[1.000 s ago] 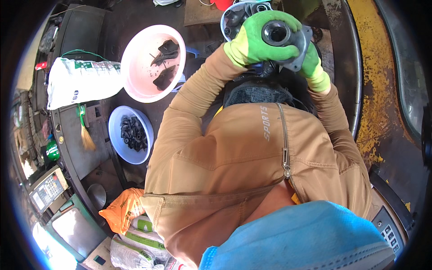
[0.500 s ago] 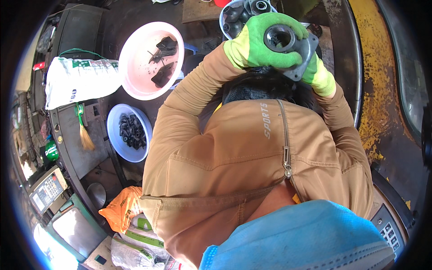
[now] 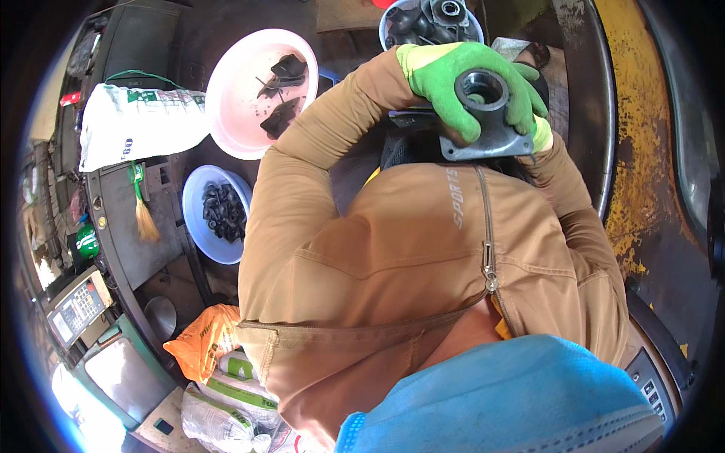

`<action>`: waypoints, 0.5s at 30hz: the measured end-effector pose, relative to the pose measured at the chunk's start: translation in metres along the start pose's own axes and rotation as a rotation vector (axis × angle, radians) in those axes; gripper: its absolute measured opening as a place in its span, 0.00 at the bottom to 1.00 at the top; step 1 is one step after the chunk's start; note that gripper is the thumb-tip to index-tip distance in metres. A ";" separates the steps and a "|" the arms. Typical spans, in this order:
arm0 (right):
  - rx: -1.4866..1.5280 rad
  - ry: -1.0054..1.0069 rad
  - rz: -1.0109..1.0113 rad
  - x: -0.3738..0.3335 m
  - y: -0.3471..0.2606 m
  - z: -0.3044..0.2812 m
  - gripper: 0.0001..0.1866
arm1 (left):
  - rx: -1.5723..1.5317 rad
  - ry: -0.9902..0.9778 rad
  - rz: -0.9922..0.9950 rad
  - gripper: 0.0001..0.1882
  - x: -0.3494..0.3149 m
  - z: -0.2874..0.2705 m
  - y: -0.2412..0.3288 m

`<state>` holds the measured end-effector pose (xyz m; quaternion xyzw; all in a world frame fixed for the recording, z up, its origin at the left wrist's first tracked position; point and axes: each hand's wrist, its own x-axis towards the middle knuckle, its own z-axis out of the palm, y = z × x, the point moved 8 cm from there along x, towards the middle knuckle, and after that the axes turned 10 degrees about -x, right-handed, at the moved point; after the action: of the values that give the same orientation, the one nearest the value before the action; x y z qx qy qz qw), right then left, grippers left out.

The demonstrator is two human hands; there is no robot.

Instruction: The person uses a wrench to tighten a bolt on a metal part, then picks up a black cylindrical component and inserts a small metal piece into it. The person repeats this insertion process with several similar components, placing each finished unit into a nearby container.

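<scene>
My left hand [image 3: 445,79], in a green glove, is closed around a dark grey flanged part [image 3: 495,136] with a round, hollow collar. The thumb lies on one side of the collar and fingers on the other. Inside the collar's opening a bit of green shows. The part's flat, square-cornered flange, with small corner holes, faces my body. My right hand [image 3: 541,134], gloved too, is against the part's right side from behind; most of its fingers are hidden. Black mesh-like material [image 3: 411,143] lies below the hands, by my lap.
At the upper left a pink basin [image 3: 226,98] holds a few black pieces. A blue basin [image 3: 198,240] below it contains several small black parts. Beyond my hands stands a tub [image 3: 478,30] of larger black parts. White sack [image 3: 143,124] at left; yellow rusty machine frame [image 3: 642,136] at right.
The part has turned so its flange edge now points toward my body. My left hand has shifted its fingers around the collar, and both hands have moved slightly right.
</scene>
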<state>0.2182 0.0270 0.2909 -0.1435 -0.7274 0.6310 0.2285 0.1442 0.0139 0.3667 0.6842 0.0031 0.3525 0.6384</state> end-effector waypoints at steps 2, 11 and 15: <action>0.046 0.097 0.010 0.008 0.004 -0.011 0.30 | 0.108 0.007 -0.035 0.26 0.001 -0.009 0.006; -0.875 0.542 -0.254 0.011 -0.032 -0.028 0.24 | 0.657 0.928 0.291 0.30 -0.022 -0.033 0.010; -0.841 0.575 -0.268 0.008 -0.035 -0.017 0.21 | 0.805 0.899 0.366 0.28 -0.022 -0.021 0.009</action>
<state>0.2227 0.0401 0.3281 -0.2959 -0.8376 0.1850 0.4203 0.1132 0.0201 0.3626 0.6454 0.2864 0.6803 0.1964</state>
